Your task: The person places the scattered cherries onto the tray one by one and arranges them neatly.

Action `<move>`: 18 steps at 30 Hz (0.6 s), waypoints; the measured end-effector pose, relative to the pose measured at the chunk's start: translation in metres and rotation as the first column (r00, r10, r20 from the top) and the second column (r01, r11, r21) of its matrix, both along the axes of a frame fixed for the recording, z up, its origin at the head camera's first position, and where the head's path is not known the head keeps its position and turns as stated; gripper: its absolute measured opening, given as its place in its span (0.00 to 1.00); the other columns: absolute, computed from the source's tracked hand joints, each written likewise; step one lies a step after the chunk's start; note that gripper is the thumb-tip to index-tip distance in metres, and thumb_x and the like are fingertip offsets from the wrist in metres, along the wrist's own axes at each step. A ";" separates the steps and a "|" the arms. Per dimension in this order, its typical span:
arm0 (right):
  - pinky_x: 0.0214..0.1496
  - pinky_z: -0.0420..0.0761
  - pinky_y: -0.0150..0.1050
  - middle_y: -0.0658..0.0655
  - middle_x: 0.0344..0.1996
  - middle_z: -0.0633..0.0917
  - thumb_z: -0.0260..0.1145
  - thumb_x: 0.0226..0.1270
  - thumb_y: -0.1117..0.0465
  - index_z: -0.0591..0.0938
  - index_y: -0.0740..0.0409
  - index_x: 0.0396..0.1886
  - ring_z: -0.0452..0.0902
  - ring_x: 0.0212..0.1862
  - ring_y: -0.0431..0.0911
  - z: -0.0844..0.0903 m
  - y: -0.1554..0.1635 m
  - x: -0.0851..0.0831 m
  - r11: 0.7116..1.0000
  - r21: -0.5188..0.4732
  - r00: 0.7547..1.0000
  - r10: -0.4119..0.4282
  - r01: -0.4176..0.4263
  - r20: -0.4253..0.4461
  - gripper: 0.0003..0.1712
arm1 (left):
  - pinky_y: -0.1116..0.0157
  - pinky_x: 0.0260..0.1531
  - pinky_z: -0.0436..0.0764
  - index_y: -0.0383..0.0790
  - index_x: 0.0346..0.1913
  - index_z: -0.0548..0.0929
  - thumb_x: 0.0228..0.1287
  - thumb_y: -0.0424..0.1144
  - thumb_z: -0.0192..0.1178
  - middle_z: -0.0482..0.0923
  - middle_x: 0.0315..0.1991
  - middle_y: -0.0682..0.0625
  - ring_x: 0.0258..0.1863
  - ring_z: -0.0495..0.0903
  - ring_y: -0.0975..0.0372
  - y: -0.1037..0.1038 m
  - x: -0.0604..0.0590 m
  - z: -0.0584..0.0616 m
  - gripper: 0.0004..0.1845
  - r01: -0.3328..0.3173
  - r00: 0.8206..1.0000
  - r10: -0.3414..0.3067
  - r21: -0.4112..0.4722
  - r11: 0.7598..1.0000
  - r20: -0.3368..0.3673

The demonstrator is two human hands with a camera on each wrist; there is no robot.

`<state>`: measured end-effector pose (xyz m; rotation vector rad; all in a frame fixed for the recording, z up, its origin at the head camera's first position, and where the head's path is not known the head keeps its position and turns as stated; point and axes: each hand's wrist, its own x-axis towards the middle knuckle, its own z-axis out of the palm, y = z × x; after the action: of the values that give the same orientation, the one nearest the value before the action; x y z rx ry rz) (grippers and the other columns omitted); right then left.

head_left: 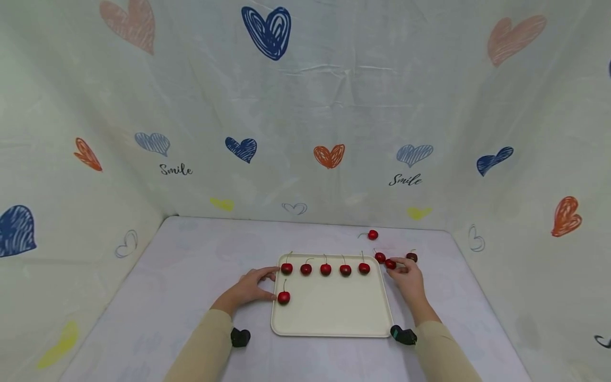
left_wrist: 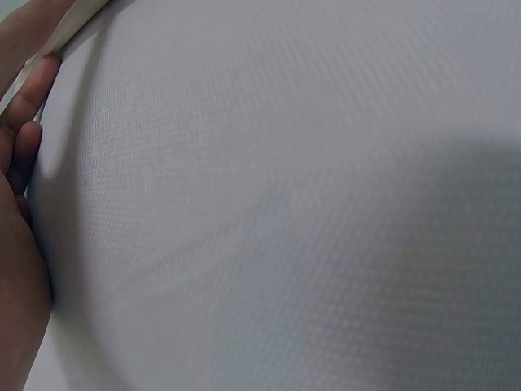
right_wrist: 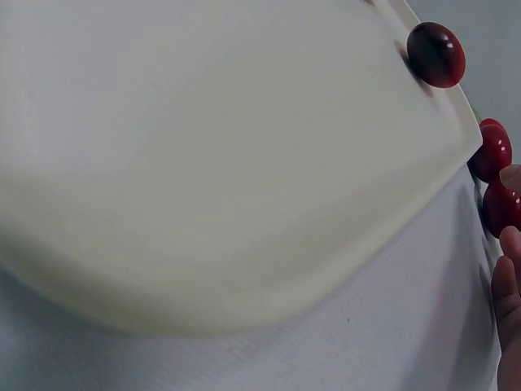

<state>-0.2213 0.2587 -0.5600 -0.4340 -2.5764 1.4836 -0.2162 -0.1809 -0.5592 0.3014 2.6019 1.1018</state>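
Note:
A cream rectangular tray [head_left: 334,313] bears a row of several red cherries along its far side, the rightmost cherry [head_left: 364,268] near the corner. One more cherry [head_left: 284,297] sits below the row's left end. My left hand [head_left: 248,289] touches the tray's left edge with thumb and fingers spread apart; in the left wrist view only part of the hand [left_wrist: 20,171] shows. Just beyond the tray's right edge, my right hand [head_left: 408,278] pinches a cherry [head_left: 390,263] between thumb and fingers. In the right wrist view that cherry [right_wrist: 502,208] lies against another cherry [right_wrist: 492,152].
Loose cherries lie on the white-covered table [head_left: 191,254] by the tray's far right corner: one farther back [head_left: 373,234], one beside the pinched cherry [head_left: 380,257], and a darker one [head_left: 411,257] behind the right hand. A heart-patterned cloth [head_left: 305,106] hangs behind.

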 end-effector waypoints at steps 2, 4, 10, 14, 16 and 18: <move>0.30 0.74 0.30 0.63 0.49 0.73 0.70 0.61 0.67 0.79 0.65 0.54 0.72 0.40 0.52 0.000 0.001 -0.001 1.000 0.002 1.000 0.009 -0.009 0.003 0.21 | 0.43 0.60 0.62 0.51 0.66 0.74 0.46 0.44 0.78 0.74 0.43 0.64 0.55 0.68 0.58 0.001 0.000 0.000 0.40 0.000 1.000 0.000 0.001 1.000 -0.003; 0.30 0.74 0.30 0.63 0.49 0.73 0.69 0.61 0.67 0.79 0.65 0.55 0.72 0.40 0.52 0.000 0.001 -0.001 1.000 0.004 1.000 0.017 -0.017 0.004 0.21 | 0.43 0.60 0.62 0.50 0.66 0.74 0.46 0.44 0.78 0.74 0.42 0.64 0.55 0.68 0.58 0.001 0.000 0.001 0.40 0.000 1.000 0.000 0.005 1.000 -0.004; 0.30 0.74 0.31 0.62 0.43 0.77 0.70 0.61 0.66 0.80 0.64 0.53 0.71 0.38 0.51 -0.004 0.002 -0.002 0.999 0.035 0.999 0.035 -0.035 -0.005 0.20 | 0.44 0.60 0.63 0.50 0.66 0.75 0.46 0.43 0.78 0.75 0.42 0.64 0.55 0.68 0.57 0.001 0.000 0.001 0.40 0.005 1.000 -0.005 0.016 1.000 -0.006; 0.30 0.73 0.33 0.61 0.38 0.77 0.71 0.60 0.66 0.81 0.64 0.52 0.70 0.36 0.50 -0.007 0.001 -0.001 0.998 0.047 1.000 0.031 -0.031 0.002 0.19 | 0.43 0.60 0.62 0.50 0.66 0.75 0.46 0.43 0.78 0.75 0.42 0.64 0.55 0.68 0.58 0.001 0.001 0.002 0.40 0.001 1.000 -0.001 0.014 1.000 0.000; 0.29 0.72 0.34 0.61 0.37 0.77 0.72 0.60 0.65 0.81 0.63 0.51 0.70 0.35 0.50 -0.007 0.000 -0.001 0.998 0.050 1.000 0.026 -0.026 0.003 0.19 | 0.43 0.60 0.61 0.50 0.66 0.75 0.46 0.43 0.78 0.74 0.42 0.64 0.55 0.68 0.58 0.001 0.001 0.002 0.40 -0.002 1.000 0.002 0.013 1.000 0.001; 0.29 0.71 0.34 0.60 0.37 0.76 0.72 0.60 0.66 0.82 0.64 0.50 0.69 0.35 0.49 -0.008 0.000 -0.001 0.998 0.053 1.000 0.024 -0.024 0.001 0.18 | 0.43 0.60 0.61 0.50 0.65 0.75 0.46 0.43 0.78 0.74 0.42 0.64 0.54 0.68 0.58 0.001 0.001 0.003 0.40 -0.002 1.000 0.002 0.011 1.000 -0.002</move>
<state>-0.2222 0.2585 -0.5676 -0.3987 -2.6231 1.4193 -0.2152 -0.1801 -0.5566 0.3022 2.5990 1.1169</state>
